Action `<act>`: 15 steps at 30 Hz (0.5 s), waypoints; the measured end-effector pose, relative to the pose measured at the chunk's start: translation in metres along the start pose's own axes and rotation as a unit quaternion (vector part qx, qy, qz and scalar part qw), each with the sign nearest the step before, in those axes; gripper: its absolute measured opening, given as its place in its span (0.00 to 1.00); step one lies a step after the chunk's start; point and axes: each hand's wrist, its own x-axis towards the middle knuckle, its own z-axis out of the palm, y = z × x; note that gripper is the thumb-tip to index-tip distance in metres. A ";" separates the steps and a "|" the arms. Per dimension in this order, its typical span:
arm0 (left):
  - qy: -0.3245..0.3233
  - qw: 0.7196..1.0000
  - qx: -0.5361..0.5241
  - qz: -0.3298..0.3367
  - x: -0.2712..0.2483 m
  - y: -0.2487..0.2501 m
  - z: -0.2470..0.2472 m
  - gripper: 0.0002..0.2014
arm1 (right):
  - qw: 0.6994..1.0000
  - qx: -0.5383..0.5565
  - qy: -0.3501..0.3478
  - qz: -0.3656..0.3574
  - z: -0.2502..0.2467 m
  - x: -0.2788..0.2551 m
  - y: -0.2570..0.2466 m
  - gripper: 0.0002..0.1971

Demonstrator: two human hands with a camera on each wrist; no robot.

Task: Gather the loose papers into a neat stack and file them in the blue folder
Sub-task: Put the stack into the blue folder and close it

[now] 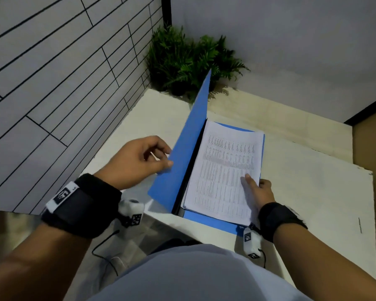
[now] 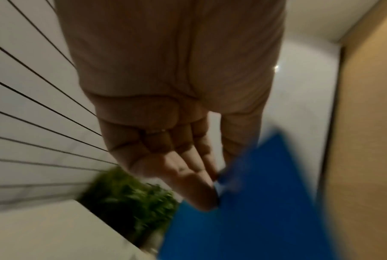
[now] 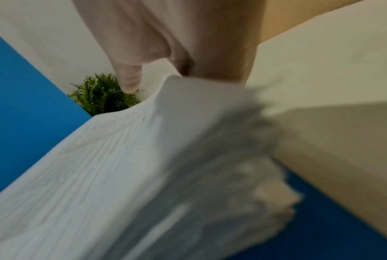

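The blue folder lies open on the white table point(image 1: 313, 181). Its front cover point(image 1: 189, 148) stands nearly upright, and my left hand point(image 1: 164, 161) pinches the cover's outer edge, thumb in front and fingers behind. The left wrist view shows that hand point(image 2: 210, 179) against the blue cover point(image 2: 254, 211). A stack of printed papers point(image 1: 224, 168) rests on the folder's back cover point(image 1: 206, 220). My right hand point(image 1: 261, 190) grips the stack's near right corner, thumb on top. In the right wrist view the stack point(image 3: 132, 167) runs up into that hand point(image 3: 165, 58), with the cover point(image 3: 21, 105) to its left.
A green fern-like plant point(image 1: 187, 59) stands in the far corner behind the folder, also visible as the plant point(image 2: 130, 202) and the plant point(image 3: 101, 95). A tiled wall runs along the left and a plain wall behind. The table's edge is at my waist, with cables hanging below.
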 end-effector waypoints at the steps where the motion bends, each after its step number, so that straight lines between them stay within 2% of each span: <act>1: -0.071 0.997 -0.035 0.004 -0.002 0.010 0.011 0.10 | 1.000 0.003 -0.001 -0.001 -0.004 0.004 0.003 0.30; 3: -0.172 0.983 -0.053 -0.018 0.005 0.011 0.030 0.13 | 0.999 0.030 -0.031 0.019 -0.012 0.001 0.002 0.36; 4: -0.180 0.982 -0.044 -0.032 0.014 0.005 0.040 0.13 | 0.997 0.052 -0.052 0.034 -0.016 0.002 0.004 0.38; 6: -0.124 0.989 -0.029 -0.077 0.038 -0.024 0.056 0.12 | 0.994 0.063 -0.081 0.028 -0.025 -0.008 -0.002 0.32; 8: -0.066 0.989 -0.007 -0.134 0.060 -0.056 0.071 0.18 | 0.995 0.060 -0.073 0.033 -0.036 -0.013 -0.007 0.27; 12: -0.031 0.979 -0.037 -0.196 0.077 -0.091 0.107 0.33 | 0.996 -0.003 -0.088 0.032 -0.047 -0.020 -0.012 0.37; 13: -0.037 0.977 -0.049 -0.203 0.079 -0.092 0.115 0.34 | 0.995 -0.026 -0.095 0.030 -0.047 -0.016 -0.011 0.39; 15: -0.061 0.976 -0.058 -0.199 0.083 -0.094 0.128 0.31 | 0.991 -0.081 -0.107 0.024 -0.044 -0.012 -0.011 0.52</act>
